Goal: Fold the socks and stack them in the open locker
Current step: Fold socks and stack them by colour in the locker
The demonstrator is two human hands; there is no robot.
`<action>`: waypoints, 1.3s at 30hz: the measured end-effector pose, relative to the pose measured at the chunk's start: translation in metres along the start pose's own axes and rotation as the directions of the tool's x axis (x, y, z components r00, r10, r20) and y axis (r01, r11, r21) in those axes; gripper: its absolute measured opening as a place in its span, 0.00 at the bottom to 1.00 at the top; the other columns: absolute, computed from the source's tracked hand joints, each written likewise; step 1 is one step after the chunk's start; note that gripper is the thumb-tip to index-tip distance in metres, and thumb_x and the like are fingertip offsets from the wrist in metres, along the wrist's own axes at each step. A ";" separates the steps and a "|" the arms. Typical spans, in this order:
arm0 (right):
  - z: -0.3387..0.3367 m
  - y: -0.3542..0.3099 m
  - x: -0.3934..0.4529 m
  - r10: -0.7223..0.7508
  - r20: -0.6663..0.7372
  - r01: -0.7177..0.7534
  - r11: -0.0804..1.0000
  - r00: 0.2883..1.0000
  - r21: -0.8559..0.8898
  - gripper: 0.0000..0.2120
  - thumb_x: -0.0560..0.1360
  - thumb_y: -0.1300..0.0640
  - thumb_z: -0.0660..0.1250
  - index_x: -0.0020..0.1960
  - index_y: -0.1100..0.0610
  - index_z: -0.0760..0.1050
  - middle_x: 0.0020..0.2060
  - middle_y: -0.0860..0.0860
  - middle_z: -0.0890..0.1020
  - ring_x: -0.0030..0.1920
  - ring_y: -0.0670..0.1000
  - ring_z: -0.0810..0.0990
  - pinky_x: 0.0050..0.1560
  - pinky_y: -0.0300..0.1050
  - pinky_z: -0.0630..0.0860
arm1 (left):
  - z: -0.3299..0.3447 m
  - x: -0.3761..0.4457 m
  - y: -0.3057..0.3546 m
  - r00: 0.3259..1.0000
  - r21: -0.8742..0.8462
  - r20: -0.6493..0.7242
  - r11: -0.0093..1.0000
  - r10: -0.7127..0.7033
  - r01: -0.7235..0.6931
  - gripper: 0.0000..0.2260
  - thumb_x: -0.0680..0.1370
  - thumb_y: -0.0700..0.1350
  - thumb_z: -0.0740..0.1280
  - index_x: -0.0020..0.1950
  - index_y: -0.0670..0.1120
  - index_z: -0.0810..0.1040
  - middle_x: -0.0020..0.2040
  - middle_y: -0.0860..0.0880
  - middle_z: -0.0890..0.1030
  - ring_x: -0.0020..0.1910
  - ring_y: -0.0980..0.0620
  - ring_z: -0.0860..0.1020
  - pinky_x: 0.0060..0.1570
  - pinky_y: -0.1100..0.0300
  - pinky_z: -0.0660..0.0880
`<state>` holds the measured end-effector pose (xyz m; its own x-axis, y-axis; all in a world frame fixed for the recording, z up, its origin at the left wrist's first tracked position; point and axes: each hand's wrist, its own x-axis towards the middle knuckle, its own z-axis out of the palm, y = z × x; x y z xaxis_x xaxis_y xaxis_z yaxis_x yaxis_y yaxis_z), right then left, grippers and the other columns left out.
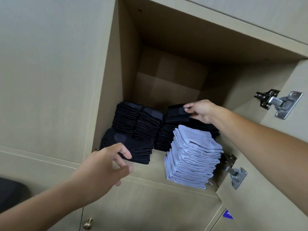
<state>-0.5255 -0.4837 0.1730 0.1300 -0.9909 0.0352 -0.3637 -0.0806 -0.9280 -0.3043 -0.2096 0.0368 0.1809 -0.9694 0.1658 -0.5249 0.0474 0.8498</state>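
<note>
folded black sock (177,114), right hand (200,110) pinching

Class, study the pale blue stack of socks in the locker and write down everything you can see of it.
The pale blue stack of socks is a tall pile of many flat-folded pieces of soft knit-looking cloth. It leans slightly, its layers fanned unevenly. It stands at the front right of the locker floor, with black sock stacks behind and to its left. Neither hand touches it.
</note>
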 end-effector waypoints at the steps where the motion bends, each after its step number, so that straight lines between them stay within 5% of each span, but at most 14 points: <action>1: 0.001 0.001 0.002 0.007 -0.002 -0.007 1.000 1.000 -0.002 0.13 0.77 0.75 0.66 0.59 0.65 0.80 0.52 0.58 0.82 0.57 0.53 0.81 0.56 0.45 0.76 | 0.000 0.001 -0.001 1.000 0.004 0.008 1.000 -0.002 0.002 0.06 0.78 0.48 0.72 0.52 0.56 0.76 0.42 0.59 0.83 0.32 0.54 0.84 0.46 0.46 0.81; 7: 0.006 0.005 0.009 0.001 -0.057 -0.006 0.996 0.998 -0.092 0.12 0.76 0.74 0.68 0.58 0.67 0.81 0.53 0.59 0.82 0.51 0.52 0.82 0.39 0.40 0.79 | 0.006 0.005 -0.009 0.999 0.011 0.039 1.000 0.007 -0.008 0.07 0.77 0.48 0.72 0.51 0.55 0.76 0.42 0.59 0.83 0.32 0.51 0.84 0.43 0.47 0.80; 15: 0.017 0.011 0.018 -0.048 -0.018 0.034 0.880 0.999 -0.474 0.09 0.73 0.70 0.74 0.53 0.65 0.83 0.44 0.53 0.83 0.49 0.51 0.81 0.48 0.43 0.80 | 0.010 0.007 -0.016 0.998 0.023 0.060 1.000 0.014 -0.015 0.07 0.77 0.49 0.73 0.51 0.56 0.77 0.43 0.60 0.83 0.32 0.51 0.84 0.42 0.49 0.79; 19: 0.026 0.009 0.020 -0.129 -0.001 0.098 0.756 0.992 -0.647 0.04 0.75 0.70 0.72 0.45 0.62 0.81 0.39 0.51 0.81 0.39 0.47 0.79 0.40 0.36 0.78 | 0.008 0.007 -0.018 0.998 0.026 0.058 1.000 0.013 -0.015 0.06 0.77 0.49 0.73 0.50 0.56 0.77 0.44 0.60 0.83 0.32 0.51 0.83 0.40 0.52 0.78; 22: 0.031 0.008 0.020 -0.178 -0.007 0.118 0.683 0.984 -0.720 0.07 0.76 0.70 0.70 0.41 0.61 0.80 0.40 0.54 0.83 0.38 0.48 0.81 0.52 0.40 0.81 | 0.005 0.006 -0.018 0.998 0.038 0.057 0.999 0.011 -0.013 0.06 0.77 0.49 0.73 0.50 0.55 0.77 0.44 0.61 0.83 0.32 0.52 0.84 0.40 0.52 0.78; 25: 0.030 0.004 0.016 -0.223 0.025 0.153 0.576 0.974 -0.803 0.03 0.74 0.65 0.74 0.48 0.61 0.82 0.49 0.54 0.84 0.49 0.52 0.83 0.58 0.44 0.80 | 0.002 0.003 -0.021 0.999 0.035 0.050 0.999 0.005 -0.007 0.06 0.77 0.49 0.74 0.49 0.54 0.78 0.43 0.60 0.83 0.32 0.51 0.84 0.40 0.51 0.78; 29: 0.022 -0.005 0.003 -0.221 0.086 0.190 0.513 0.972 -0.837 0.11 0.78 0.65 0.69 0.60 0.63 0.80 0.58 0.56 0.82 0.60 0.54 0.80 0.59 0.44 0.77 | -0.005 -0.001 -0.024 0.999 0.064 0.044 0.998 0.009 -0.012 0.05 0.77 0.48 0.73 0.49 0.53 0.78 0.42 0.57 0.84 0.32 0.51 0.83 0.38 0.55 0.76; 34: 0.015 -0.013 -0.018 -0.316 0.111 0.284 0.577 0.942 -0.766 0.06 0.75 0.59 0.75 0.52 0.58 0.83 0.50 0.51 0.82 0.55 0.52 0.80 0.52 0.41 0.71 | -0.017 -0.007 -0.027 0.999 0.108 0.047 0.994 -0.001 -0.004 0.05 0.77 0.48 0.73 0.49 0.52 0.78 0.41 0.52 0.85 0.34 0.45 0.83 0.38 0.51 0.78; 39: 0.036 0.006 -0.065 -0.457 0.198 0.476 0.645 0.867 -0.598 0.14 0.75 0.59 0.75 0.60 0.55 0.80 0.52 0.50 0.83 0.55 0.49 0.80 0.57 0.41 0.75 | -0.030 -0.016 -0.031 0.998 0.127 0.062 0.992 -0.016 0.008 0.06 0.77 0.47 0.74 0.50 0.49 0.78 0.40 0.50 0.84 0.33 0.50 0.84 0.35 0.62 0.74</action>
<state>-0.5032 -0.4160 0.1521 0.4617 -0.8012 0.3806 -0.7242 -0.5882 -0.3598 -0.2654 -0.1884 0.0227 0.1370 -0.9832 0.1205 -0.6246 0.0087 0.7809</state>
